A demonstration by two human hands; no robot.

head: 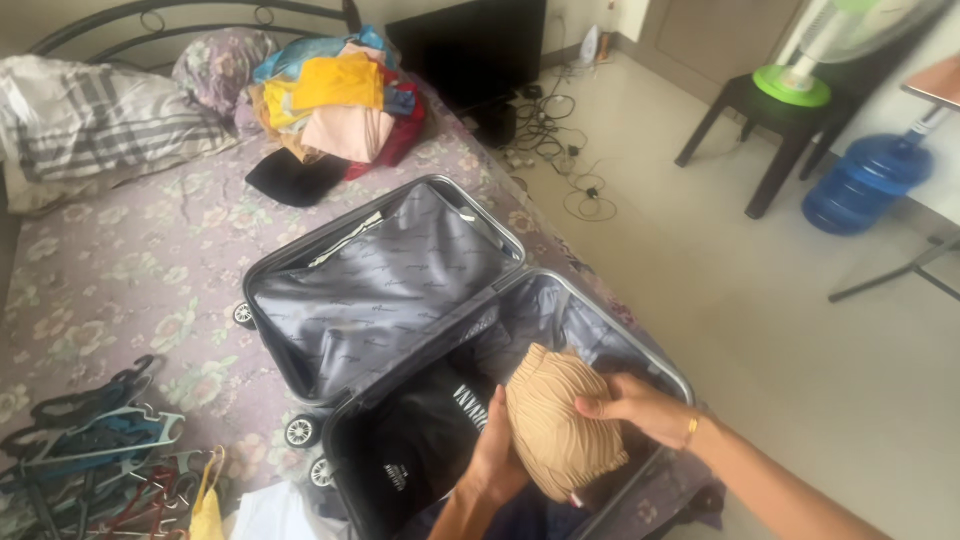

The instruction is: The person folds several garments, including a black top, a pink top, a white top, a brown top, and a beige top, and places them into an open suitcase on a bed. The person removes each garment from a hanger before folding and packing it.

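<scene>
While hands [560,440] grip beige bundle [558,425], suitcase [300,375] rim seemingly close.

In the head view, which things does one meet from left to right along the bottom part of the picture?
Pile of clothes hangers → yellow hanger → black folded garment in the open suitcase → left hand → beige ribbed garment → right hand.

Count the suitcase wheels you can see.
3. One wheel sits at the left corner of the open lid half; two more, and, sit near the hinge at the lower left of the suitcase. Others may be hidden underneath.
</scene>
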